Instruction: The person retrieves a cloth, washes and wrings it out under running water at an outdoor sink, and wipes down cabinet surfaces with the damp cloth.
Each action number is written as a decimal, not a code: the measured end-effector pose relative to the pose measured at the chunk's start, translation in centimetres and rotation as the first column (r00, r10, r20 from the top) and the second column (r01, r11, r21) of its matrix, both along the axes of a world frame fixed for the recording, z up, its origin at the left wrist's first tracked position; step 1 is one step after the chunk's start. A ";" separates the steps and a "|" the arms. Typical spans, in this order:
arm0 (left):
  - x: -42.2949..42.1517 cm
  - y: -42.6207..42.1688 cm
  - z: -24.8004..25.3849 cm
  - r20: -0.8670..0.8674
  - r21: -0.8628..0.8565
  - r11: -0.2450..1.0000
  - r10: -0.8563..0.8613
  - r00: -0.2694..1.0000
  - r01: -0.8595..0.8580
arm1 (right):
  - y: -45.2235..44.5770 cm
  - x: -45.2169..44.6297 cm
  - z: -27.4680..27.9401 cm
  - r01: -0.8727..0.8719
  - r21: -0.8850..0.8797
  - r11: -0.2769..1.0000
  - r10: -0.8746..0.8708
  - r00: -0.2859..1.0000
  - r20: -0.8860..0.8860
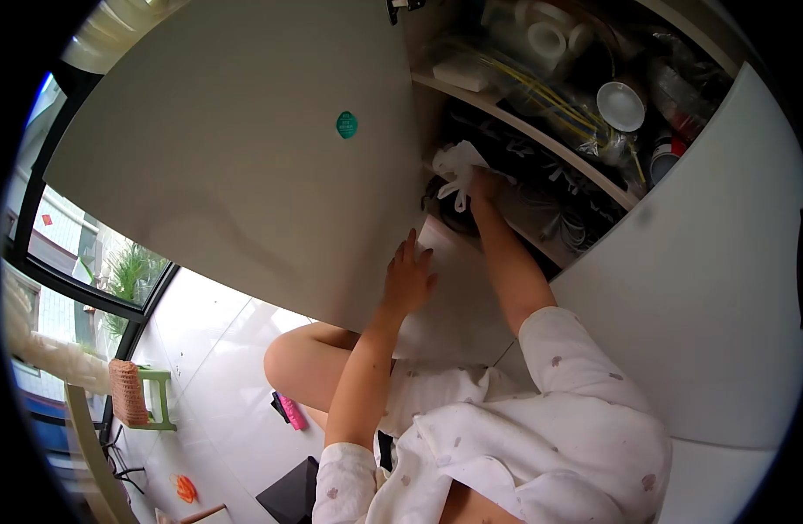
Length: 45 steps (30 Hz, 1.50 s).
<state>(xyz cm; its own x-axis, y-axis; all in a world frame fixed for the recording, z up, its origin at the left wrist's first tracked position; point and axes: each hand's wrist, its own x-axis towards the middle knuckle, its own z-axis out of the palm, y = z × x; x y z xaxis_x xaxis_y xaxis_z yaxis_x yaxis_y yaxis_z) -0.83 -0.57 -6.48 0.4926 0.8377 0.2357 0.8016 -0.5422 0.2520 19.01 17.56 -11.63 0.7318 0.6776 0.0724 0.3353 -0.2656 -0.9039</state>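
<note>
My right hand (486, 185) reaches into the lower shelf of an open cabinet, its fingers closed at a crumpled white plastic bag (458, 163); the fingertips are partly hidden. Dark items with white lettering (523, 150) lie behind it, and a coiled grey cable (569, 231) sits to its right. My left hand (410, 278) is empty, fingers apart, between the swung-out cabinet door (244, 157) and a pale flat surface (458, 279) below the shelf.
The upper shelf (541, 122) carries clear plastic bags, a white round lid (621, 106) and a can (667, 157). A closed white door (707, 288) stands at right. On the tiled floor are a green stool (161, 397), a pink object (291, 412) and an orange bundle (185, 488).
</note>
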 end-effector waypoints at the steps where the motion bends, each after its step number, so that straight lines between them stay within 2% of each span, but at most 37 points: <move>1: -0.2 0.0 -0.1 0.012 -0.003 1.000 0.014 1.000 -0.014 | -2.8 -0.8 2.4 0.142 0.224 0.964 -0.050 0.927 -0.371; 2: -0.4 -0.3 -0.2 0.015 -0.010 1.000 0.022 1.000 -0.022 | -4.2 -0.4 2.8 0.133 0.218 0.967 -0.045 0.929 -0.368; 4: -0.8 -1.1 -0.3 0.032 -0.030 0.999 0.035 0.999 -0.034 | -6.5 1.1 2.6 -0.144 0.053 0.988 0.146 0.989 -0.033; 5: -1.3 -1.4 -0.8 0.035 -0.035 0.998 0.043 0.998 -0.042 | -7.6 0.6 2.0 -0.152 0.048 0.987 0.154 0.988 -0.030; 6: -1.8 -1.5 -1.5 0.092 -0.094 0.996 -0.003 0.996 0.011 | -8.8 0.0 1.2 -0.073 0.277 0.958 0.071 0.997 0.015; 7: -2.2 -1.7 -2.0 0.150 -0.147 0.987 -0.045 0.988 0.067 | -10.1 -0.7 0.4 -0.002 0.496 0.869 -0.019 0.999 0.038; 8: -2.4 -2.3 -0.6 0.152 -0.151 0.987 -0.034 0.988 0.057 | -12.4 -1.8 0.7 -0.114 0.506 0.855 0.195 0.974 -0.111; 9: -2.6 -3.1 2.1 0.016 -0.559 0.827 0.072 0.997 -0.051 | -14.8 -3.1 1.4 -0.218 0.532 0.819 0.397 0.883 -0.250; 10: -2.9 -3.7 3.5 -0.148 -0.844 0.503 0.111 0.983 -0.184 | -16.5 -4.3 1.2 -0.418 0.425 0.803 0.563 0.767 -0.309; 11: -3.8 -4.3 3.4 -0.147 -0.845 0.500 0.125 0.981 -0.190 | -18.0 -5.7 1.1 -0.608 0.324 0.724 0.689 0.614 -0.386; 12: -5.3 -4.9 3.1 -0.261 -0.867 0.401 0.141 0.955 -0.296 | -19.4 -7.4 1.0 -0.739 0.196 0.645 0.739 0.536 -0.409; 13: -6.6 -5.4 2.6 -0.372 -0.868 0.293 0.147 0.916 -0.400 | -20.7 -9.1 0.9 -0.845 0.067 0.530 0.775 0.450 -0.444; 14: -8.1 -6.2 1.6 -0.372 -0.868 0.284 0.170 0.912 -0.407 | -21.9 -10.6 -0.1 -0.858 0.068 0.509 0.786 0.431 -0.444; 15: -9.6 -7.1 0.1 -0.305 -0.714 0.517 0.378 0.874 -0.472 | -22.9 -12.2 -1.3 -0.854 0.068 0.516 0.835 0.484 -0.262; 16: -10.9 -7.7 -1.1 -0.177 -0.480 0.677 0.547 0.818 -0.557 | -23.4 -13.5 -2.0 -0.850 0.078 0.521 0.853 0.517 -0.067; 17: -11.6 -7.9 -2.1 -0.179 -0.477 0.663 0.569 0.802 -0.577 | -23.7 -14.7 -1.7 -0.863 0.082 0.498 0.867 0.494 -0.068; 19: -12.5 -7.9 -3.6 0.092 -0.255 0.739 0.660 0.745 -0.623 | -24.6 -16.2 -0.8 -0.766 0.298 0.570 0.806 0.592 -0.021; 20: -12.4 -7.9 -3.5 0.297 -0.388 0.720 0.688 0.662 -0.575 | -24.8 -16.6 0.3 -0.776 0.296 0.557 0.816 0.578 -0.021; 21: -12.6 -8.1 -3.3 0.297 -0.392 0.711 0.699 0.651 -0.584 | -24.7 -16.9 1.4 -0.784 0.348 0.514 0.818 0.570 0.075; 22: -12.8 -8.2 -3.1 0.428 -0.402 0.746 0.666 0.611 -0.532 | -24.7 -17.2 2.6 -0.790 0.398 0.467 0.808 0.564 0.171; 23: -12.9 -8.5 -2.9 0.548 -0.401 0.781 0.623 0.558 -0.479 | -24.6 -17.2 3.3 -0.795 0.394 0.462 0.813 0.557 0.170; 24: -13.2 -9.0 -2.6 0.537 -0.372 0.816 0.579 0.614 -0.443 | -24.5 -17.2 4.1 -0.800 0.430 0.417 0.770 0.563 0.300; 25: -13.3 -9.4 -2.1 0.537 -0.373 0.813 0.582 0.611 -0.447 | -24.7 -17.0 4.8 -0.806 0.463 0.368 0.706 0.567 0.424; 27: -13.1 -9.8 -0.8 0.628 -0.464 0.878 0.419 0.656 -0.117 | -25.8 -16.2 6.7 -0.819 0.443 0.365 0.678 0.559 0.476; 28: -12.3 -10.3 0.4 0.548 -0.452 0.884 0.383 0.744 -0.121 | -26.4 -15.7 7.2 -0.830 0.419 0.367 0.647 0.552 0.526; 29: -11.6 -10.2 0.1 0.547 -0.450 0.885 0.379 0.746 -0.120 | -27.0 -15.1 7.3 -0.828 0.422 0.369 0.644 0.555 0.527; 31: -9.8 -9.6 -0.8 0.361 -0.456 0.887 0.110 0.926 0.073 | -28.3 -13.5 7.2 -0.858 0.359 0.368 0.624 0.514 0.588; 33: -6.3 -10.4 -0.8 0.365 -0.454 0.854 -0.083 0.927 0.255 | -29.0 -11.4 4.5 -0.742 0.401 0.537 0.572 0.670 0.474; 35: -2.9 -11.3 0.0 0.426 -0.495 0.778 -0.171 0.888 0.388 | -29.7 -7.6 3.3 -0.562 0.405 0.721 0.528 0.824 0.205; 37: -1.2 -11.1 -0.3 0.385 -0.487 0.781 -0.211 0.899 0.391 | -30.0 -3.3 3.3 -0.392 0.243 0.887 0.312 0.898 0.311; 38: -0.3 -10.8 -0.5 0.341 -0.485 0.785 -0.236 0.910 0.386 | -29.9 -2.2 3.4 -0.371 0.245 0.896 0.287 0.904 0.318; 40: -0.1 -9.7 -0.8 0.323 -0.510 0.764 -0.256 0.911 0.396 | -30.4 0.4 4.2 -0.241 0.270 0.932 0.081 0.865 0.495; 41: -0.3 -9.1 -1.1 0.298 -0.542 0.752 -0.246 0.922 0.376 | -31.5 0.8 5.3 -0.200 0.270 0.942 0.042 0.867 0.496; 42: -0.3 -8.7 -1.5 0.298 -0.541 0.736 -0.286 0.911 0.408 | -32.5 0.6 6.5 -0.239 0.301 0.923 0.052 0.853 0.520; 44: -0.2 -8.2 -1.6 0.245 -0.456 0.808 -0.289 0.926 0.373 | -33.9 -0.2 7.5 -0.326 0.410 0.852 0.052 0.832 0.553; 45: 0.0 -7.9 -1.5 0.246 -0.450 0.802 -0.312 0.918 0.393 | -33.5 -0.1 7.4 -0.308 0.414 0.857 0.029 0.831 0.556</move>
